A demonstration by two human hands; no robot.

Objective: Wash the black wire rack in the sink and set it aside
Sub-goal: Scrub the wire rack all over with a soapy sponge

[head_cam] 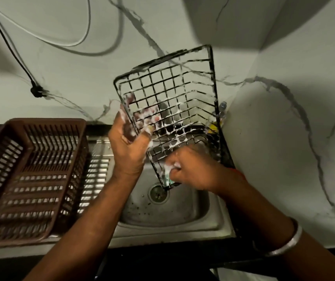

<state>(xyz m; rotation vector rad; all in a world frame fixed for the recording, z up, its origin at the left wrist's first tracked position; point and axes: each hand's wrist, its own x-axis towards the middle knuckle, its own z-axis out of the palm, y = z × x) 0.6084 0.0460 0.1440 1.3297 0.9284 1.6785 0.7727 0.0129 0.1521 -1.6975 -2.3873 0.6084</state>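
The black wire rack (168,92) stands tilted on end over the steel sink (182,218), its lower corner near the drain (158,194). White suds cling to its lower wires. My left hand (129,147) grips the rack's left edge, fingers curled through the grid and covered in foam. My right hand (191,169) is curled round a soapy green scrubber (169,179) pressed against the rack's bottom corner.
A brown plastic dish basket (34,175) sits on the steel drainboard to the left of the sink. Marble-patterned walls close in behind and on the right. Cables (10,47) hang on the back wall. A small bottle (222,107) stands in the corner behind the rack.
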